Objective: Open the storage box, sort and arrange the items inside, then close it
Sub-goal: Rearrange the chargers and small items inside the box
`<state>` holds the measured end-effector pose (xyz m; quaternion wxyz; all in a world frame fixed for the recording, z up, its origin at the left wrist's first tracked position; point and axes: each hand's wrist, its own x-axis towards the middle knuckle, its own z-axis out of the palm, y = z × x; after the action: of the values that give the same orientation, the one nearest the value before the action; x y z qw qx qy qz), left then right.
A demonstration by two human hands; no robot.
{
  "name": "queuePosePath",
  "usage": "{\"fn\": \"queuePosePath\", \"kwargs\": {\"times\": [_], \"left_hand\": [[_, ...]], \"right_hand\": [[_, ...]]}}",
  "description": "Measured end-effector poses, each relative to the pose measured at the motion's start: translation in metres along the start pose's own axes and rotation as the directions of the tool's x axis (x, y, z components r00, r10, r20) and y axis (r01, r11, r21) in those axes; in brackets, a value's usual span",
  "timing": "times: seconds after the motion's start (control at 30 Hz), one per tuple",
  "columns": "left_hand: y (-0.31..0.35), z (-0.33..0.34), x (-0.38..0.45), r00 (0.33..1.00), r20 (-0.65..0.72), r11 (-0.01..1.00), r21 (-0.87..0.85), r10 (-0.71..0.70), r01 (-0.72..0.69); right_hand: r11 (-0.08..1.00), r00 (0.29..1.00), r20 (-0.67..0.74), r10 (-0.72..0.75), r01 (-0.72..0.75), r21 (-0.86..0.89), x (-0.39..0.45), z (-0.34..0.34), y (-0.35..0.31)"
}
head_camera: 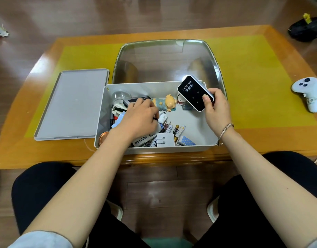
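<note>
A wooden desk (pixel 261 140) with a yellow mat stands on a brown plank floor. A white controller (pixel 309 93) lies near the desk's right edge, and a clear tray (pixel 165 58) sits toward the far edge. The white box (pixel 199 122) rests at the near edge, open, its grey lid (pixel 73 104) lying flat just to its left. Inside lie batteries (pixel 177 130), a white plug (pixel 165 139), a doll (pixel 165 103) and other small clutter. The left hand (pixel 139 119) reaches into the box, fingers curled among the items; what it grips cannot be told. The right hand (pixel 216 108) holds a black-faced Wi-Fi device (pixel 194 93) over the box's far right corner.
</note>
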<state>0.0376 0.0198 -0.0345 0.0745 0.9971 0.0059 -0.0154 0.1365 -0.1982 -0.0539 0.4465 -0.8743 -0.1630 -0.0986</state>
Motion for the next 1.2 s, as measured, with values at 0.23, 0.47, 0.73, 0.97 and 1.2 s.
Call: {"fn": "queuePosePath", "kwargs": {"times": [0.23,0.47,0.73,0.97,1.2], "left_hand": [[0.028,0.019,0.017,0.985,0.055,0.987,0.005,0.161,-0.161],[0.025,0.028,0.016,0.976,0.177,0.985,0.087,0.13,-0.147],[0.019,0.028,0.008,0.98,0.139,0.984,0.087,0.142,-0.155],[0.026,0.029,0.007,0.977,0.181,0.989,0.08,0.111,-0.128],[0.03,0.026,0.004,0.962,0.246,0.987,0.078,0.114,-0.137]], "right_hand": [[1.0,1.0,0.001,-0.004,0.004,-0.006,0.0,0.0,0.001],[0.999,1.0,0.021,-0.012,0.013,-0.033,0.0,0.0,0.001],[0.999,0.999,0.033,-0.014,0.015,-0.039,0.0,-0.001,-0.001],[0.978,0.987,0.05,-0.156,0.161,-0.134,0.0,-0.008,-0.004],[0.921,0.948,0.232,-0.217,0.277,-0.274,0.006,-0.017,-0.004]]}}
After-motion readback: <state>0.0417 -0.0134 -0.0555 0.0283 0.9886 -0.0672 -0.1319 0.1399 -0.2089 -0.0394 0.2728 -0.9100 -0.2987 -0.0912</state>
